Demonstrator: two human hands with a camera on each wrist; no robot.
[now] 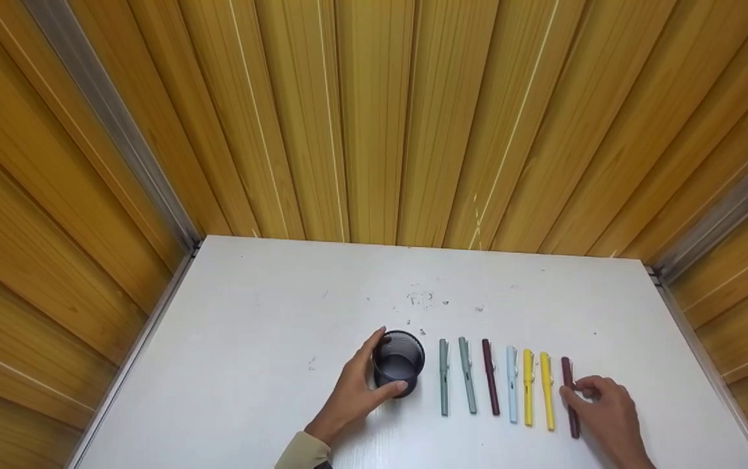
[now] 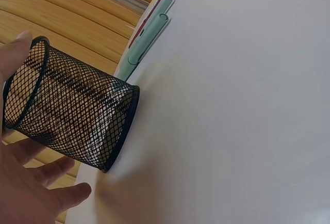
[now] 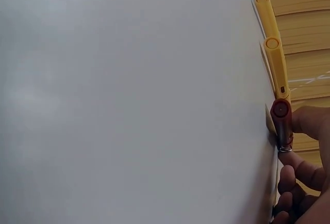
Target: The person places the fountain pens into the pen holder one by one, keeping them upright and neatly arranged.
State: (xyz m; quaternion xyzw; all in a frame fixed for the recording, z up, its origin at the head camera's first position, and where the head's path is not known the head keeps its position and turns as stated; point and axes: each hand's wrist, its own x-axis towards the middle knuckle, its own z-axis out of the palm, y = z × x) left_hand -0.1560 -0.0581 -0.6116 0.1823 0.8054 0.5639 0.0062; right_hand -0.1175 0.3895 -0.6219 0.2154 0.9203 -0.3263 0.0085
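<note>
Near the middle front of the table stands a black mesh pen cup (image 1: 406, 341), its open top facing up and its inside floor visible. My left hand (image 1: 355, 385) holds it from the left, thumb at the near rim and fingers along the far side. In the left wrist view, the mesh wall (image 2: 77, 100) shows between thumb and fingers. At the right end of a row of pens, my right hand (image 1: 610, 412) pinches a dark red pen (image 1: 574, 423) between thumb and index finger. The right wrist view shows that pen's round end (image 3: 280, 109).
Right of the cup, pens lie side by side: two grey-green pens (image 1: 444, 381), another dark red pen (image 1: 491, 381), a light blue pen (image 1: 512, 387) and two yellow pens (image 1: 528, 391). Wood-patterned walls (image 1: 374, 130) close off the white table (image 1: 250, 312) at the back and sides.
</note>
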